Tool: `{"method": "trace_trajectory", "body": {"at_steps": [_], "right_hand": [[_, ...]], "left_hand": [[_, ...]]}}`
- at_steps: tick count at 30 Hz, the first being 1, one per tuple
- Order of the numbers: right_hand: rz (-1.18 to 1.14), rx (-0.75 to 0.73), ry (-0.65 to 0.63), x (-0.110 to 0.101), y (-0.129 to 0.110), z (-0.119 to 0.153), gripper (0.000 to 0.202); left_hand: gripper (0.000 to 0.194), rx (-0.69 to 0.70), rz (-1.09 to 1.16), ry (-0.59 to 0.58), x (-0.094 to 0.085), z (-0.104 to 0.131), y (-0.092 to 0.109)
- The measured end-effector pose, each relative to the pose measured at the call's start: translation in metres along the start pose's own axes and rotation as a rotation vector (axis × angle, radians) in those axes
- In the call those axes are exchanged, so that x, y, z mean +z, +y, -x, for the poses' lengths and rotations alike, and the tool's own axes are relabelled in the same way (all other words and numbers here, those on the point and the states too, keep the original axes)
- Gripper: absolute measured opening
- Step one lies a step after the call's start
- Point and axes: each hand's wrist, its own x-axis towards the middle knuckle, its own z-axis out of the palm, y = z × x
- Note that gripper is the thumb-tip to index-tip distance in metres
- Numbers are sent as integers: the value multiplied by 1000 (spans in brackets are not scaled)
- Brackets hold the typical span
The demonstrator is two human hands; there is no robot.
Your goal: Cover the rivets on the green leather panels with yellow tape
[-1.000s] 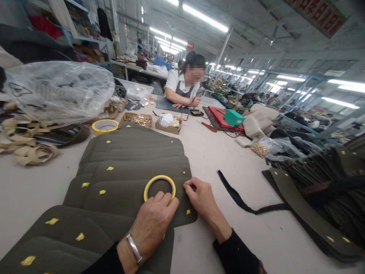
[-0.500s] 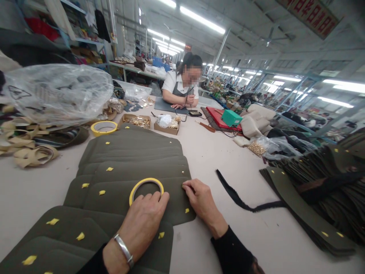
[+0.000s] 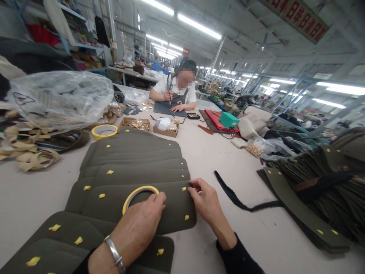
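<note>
My left hand (image 3: 137,224) is closed around a roll of yellow tape (image 3: 127,201) and rests over the olive-green fabric panels (image 3: 159,190). These overlap in rows on the table and carry small yellow tape pieces. A tape piece (image 3: 184,189) sits near the right edge of one panel, and another tape piece (image 3: 186,217) lies below it. Beside the upper one is my right hand (image 3: 207,199), its thumb and fingertips brought together at the panel's edge. What is between those fingertips, if anything, is too small to make out.
Across the table a co-worker (image 3: 178,91) holds a corded tool. A second tape roll (image 3: 104,131) and small boxes of metal fittings (image 3: 136,124) stand at the far side. A black strip (image 3: 234,196) and stacked panels (image 3: 305,213) lie right; a plastic bag (image 3: 62,99) lies left.
A yellow tape piece now shows at the panel's right edge where my right fingertips were. My right hand has shifted slightly right. My left hand and the roll moved left and nearer me.
</note>
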Motion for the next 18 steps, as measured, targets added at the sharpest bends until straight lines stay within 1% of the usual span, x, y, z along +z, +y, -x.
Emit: {"method": "trace_trajectory", "body": {"at_steps": [3,5,6,7,9,10,11,12,14,16,18], "right_hand": [[-52,22,-22,-9,-9,9,16],[-114,42,-38,-12,-12,17,16],[-130,53,-70,-13,-12,22,16],[-124,62,-130,-14,-12,26,16],[-39,51,-277,-15,-10,34,19],[13,34,-316,-17,-10,37,19],[43,15,-316,-18,-11,39,18],[37,-1,-280,-20,-13,40,15],[-62,-49,-161,-23,-21,42,12],[-172,-159,-100,-24,-32,42,13],[-228,-309,-96,-23,-41,42,16]], "left_hand": [[20,49,2,45,4,4,0],[20,117,21,123,9,6,-3],[21,164,31,184,12,7,-4],[21,215,41,257,15,8,-6],[23,315,59,416,18,9,-8],[23,360,68,489,18,9,-9],[24,396,79,549,18,9,-9],[24,425,91,596,18,10,-9],[24,464,111,657,15,10,-7],[27,467,117,661,14,12,-5],[36,451,108,627,13,14,-3]]}}
